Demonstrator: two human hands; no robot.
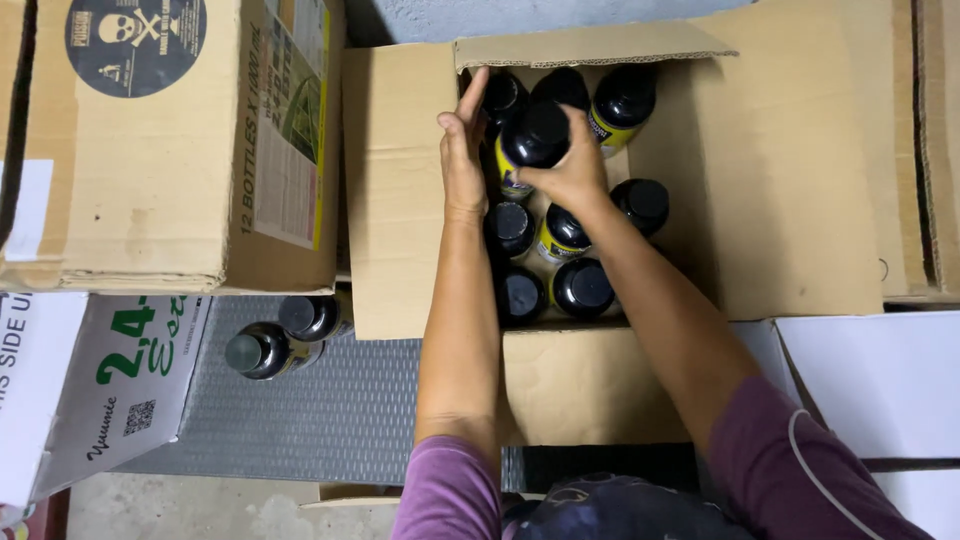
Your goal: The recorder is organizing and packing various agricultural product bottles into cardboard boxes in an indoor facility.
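Seating: black bottle [533, 137] upright among the bottles in the open carton [800, 200].
Right hand [572, 172]: fingers wrapped around bottle's shoulder; keep it vertical.
Left hand [463, 150]: flat, open, against bottle's side inside carton; steady neighbours.
Care: lower straight.

Purple sleeves, bare forearms, dark patterned garment
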